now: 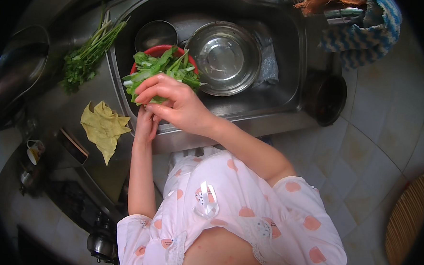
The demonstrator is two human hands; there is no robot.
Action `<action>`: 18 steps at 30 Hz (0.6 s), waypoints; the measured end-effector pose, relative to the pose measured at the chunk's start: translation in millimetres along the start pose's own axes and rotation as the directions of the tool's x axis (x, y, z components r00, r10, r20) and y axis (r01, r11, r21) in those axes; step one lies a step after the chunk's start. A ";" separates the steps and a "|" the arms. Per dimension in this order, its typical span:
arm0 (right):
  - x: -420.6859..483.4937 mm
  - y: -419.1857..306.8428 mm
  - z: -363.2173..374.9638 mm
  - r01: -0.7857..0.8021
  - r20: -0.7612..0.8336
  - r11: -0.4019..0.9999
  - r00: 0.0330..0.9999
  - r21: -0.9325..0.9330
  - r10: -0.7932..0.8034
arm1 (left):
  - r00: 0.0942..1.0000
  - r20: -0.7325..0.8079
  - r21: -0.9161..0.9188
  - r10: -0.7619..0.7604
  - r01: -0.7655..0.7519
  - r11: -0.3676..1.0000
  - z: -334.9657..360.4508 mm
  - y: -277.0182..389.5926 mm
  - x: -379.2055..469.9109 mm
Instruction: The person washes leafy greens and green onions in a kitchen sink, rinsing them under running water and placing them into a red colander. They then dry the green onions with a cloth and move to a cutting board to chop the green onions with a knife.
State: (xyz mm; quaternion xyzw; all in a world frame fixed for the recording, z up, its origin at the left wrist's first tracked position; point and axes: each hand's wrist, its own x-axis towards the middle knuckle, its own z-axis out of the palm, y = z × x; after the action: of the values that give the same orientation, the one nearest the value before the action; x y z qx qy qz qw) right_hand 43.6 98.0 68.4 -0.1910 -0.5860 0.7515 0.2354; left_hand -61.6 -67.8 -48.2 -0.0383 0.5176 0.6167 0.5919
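Observation:
Leafy greens [158, 66] are heaped in a red bowl [160, 50] at the left side of the steel sink [234, 116]. My right hand [176, 102] lies over the near edge of the greens, its fingers curled and its thumb close to my left hand. Below it, my left hand [148, 123] is raised at the sink's near left edge, with its fingers mostly hidden behind the right one. Whether either hand grips a leaf cannot be made out. Right of the bowl sits a round shiny metal basin [224, 59]; a smaller metal bowl [156, 34] is behind.
Left of the sink lie a bunch of green herbs [90, 54], a crumpled yellow cloth [104, 127] and a phone-like flat object [73, 146]. A patterned mug [35, 151] stands farther left. Striped cloth [368, 40] hangs at upper right, above a dark pot [325, 99].

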 end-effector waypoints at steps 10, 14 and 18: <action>-11.7 134.1 -141.2 -0.603 -0.472 0.725 0.772 -0.333 0.425 | 0.996 -0.094 -0.099 0.005 -0.014 0.995 -11.7 -9.3 0.5; -1.7 209.5 -133.7 -0.679 -0.448 0.586 0.733 -0.443 0.512 | 0.994 -0.096 -0.113 0.041 -0.052 0.992 -9.1 -9.6 -1.3; 13.9 220.0 -110.8 -0.577 -0.459 0.816 0.715 0.038 0.527 | 0.997 -0.071 -0.113 0.031 -0.039 0.993 -7.4 -7.2 -2.0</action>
State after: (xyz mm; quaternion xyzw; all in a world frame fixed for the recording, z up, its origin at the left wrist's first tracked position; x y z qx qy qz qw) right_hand 66.1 149.1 -171.9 -0.5377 -0.4710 0.6892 0.1185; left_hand -59.7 -75.9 -54.6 -0.0845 0.5023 0.6539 0.5595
